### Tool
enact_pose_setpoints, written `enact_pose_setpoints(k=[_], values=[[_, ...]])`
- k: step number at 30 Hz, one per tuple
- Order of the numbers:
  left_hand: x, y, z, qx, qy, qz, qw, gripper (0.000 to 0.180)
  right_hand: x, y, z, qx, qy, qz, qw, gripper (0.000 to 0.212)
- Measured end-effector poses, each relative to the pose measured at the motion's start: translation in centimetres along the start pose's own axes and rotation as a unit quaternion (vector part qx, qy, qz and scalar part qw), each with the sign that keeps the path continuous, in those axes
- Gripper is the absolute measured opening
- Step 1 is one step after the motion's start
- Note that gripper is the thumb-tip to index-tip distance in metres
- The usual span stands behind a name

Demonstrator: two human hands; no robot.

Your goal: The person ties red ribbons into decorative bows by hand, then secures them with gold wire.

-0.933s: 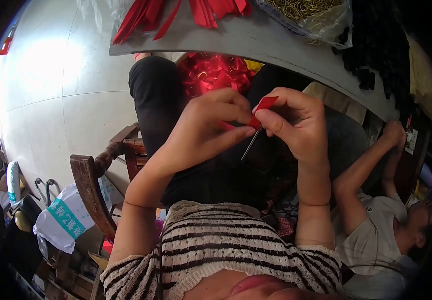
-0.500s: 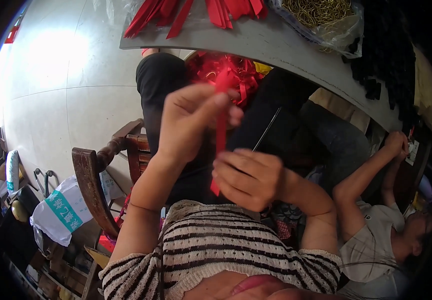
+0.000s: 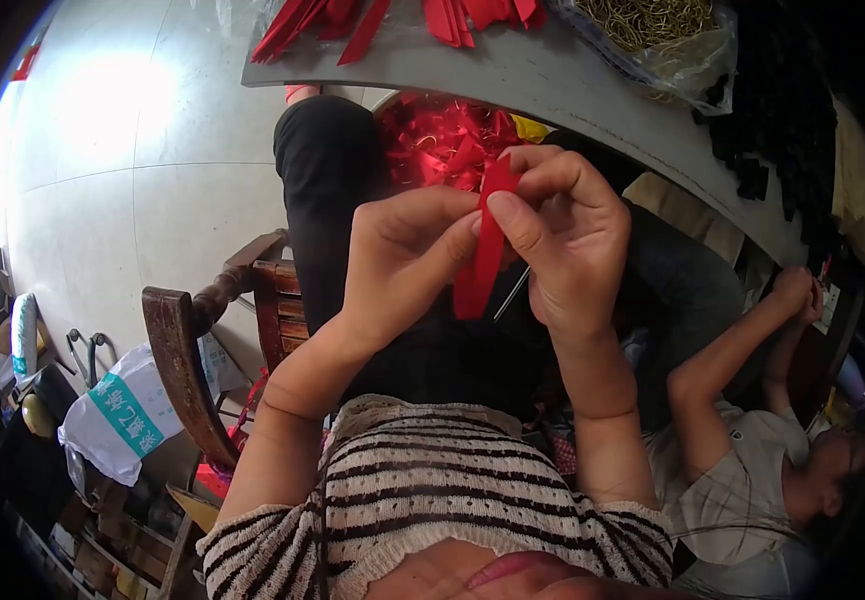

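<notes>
In front of my chest, both hands grip one red ribbon strip (image 3: 488, 245), folded over with its lower end hanging loose. My left hand (image 3: 403, 250) pinches its left edge between thumb and fingertips. Higher up, my right hand (image 3: 578, 235) pinches the ribbon near its top end. A thin metal rod (image 3: 513, 293), like a long needle, shows below my right palm; how it is held is hidden. Just beyond my hands, between my knees, a container holds a heap of red ribbon pieces (image 3: 433, 140) with some gold-coloured loops.
Across the far side runs a grey tabletop (image 3: 403, 80) bearing flat red ribbon strips (image 3: 358, 30) and a clear plastic bag of gold cords (image 3: 653, 25). Black strips (image 3: 753, 130) hang at its right. A wooden chair arm (image 3: 188, 370) is at my left; another person (image 3: 753, 470) sits at my right.
My right hand has risen from the ribbon's lower end to its top, folding the strip. The metal rod has swung down beneath the right hand. My left hand has shifted slightly right.
</notes>
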State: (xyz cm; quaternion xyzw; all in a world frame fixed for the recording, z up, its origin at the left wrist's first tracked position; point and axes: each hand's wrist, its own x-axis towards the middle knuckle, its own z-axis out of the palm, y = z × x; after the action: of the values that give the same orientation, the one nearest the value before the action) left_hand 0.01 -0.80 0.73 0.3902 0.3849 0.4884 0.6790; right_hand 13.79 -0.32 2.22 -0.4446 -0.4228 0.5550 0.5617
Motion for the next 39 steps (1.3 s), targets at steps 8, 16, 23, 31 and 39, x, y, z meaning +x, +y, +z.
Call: enact_pose_setpoints(k=[8, 16, 23, 31, 39], values=[[-0.4, -0.6, 1.0, 0.002, -0.031, -0.032, 0.999, 0.021, 0.4, 0.7, -0.3, 0.039, 0.064, -0.005, 0.997, 0.014], [-1.0, -0.4, -0.8, -0.018, -0.062, -0.096, 0.993, 0.032, 1.9, 0.7, -3.0, -0.267, 0.166, -0.238, 0.919, 0.014], [-0.7, -0.1, -0.1, 0.005, -0.009, -0.032, 0.999, 0.037, -0.7, 0.3, -0.7, -0.376, 0.006, -0.161, 0.912, 0.033], [-0.3, 0.0, -1.5, 0.165, 0.043, 0.058, 0.984, 0.029, -0.4, -0.5, -2.7, -0.455, -0.141, -0.257, 0.841, 0.016], [0.3, 0.7, -1.8, -0.081, -0.126, -0.083, 0.985, 0.048, -0.8, -1.3, -2.1, -0.553, -0.062, -0.360, 0.749, 0.018]])
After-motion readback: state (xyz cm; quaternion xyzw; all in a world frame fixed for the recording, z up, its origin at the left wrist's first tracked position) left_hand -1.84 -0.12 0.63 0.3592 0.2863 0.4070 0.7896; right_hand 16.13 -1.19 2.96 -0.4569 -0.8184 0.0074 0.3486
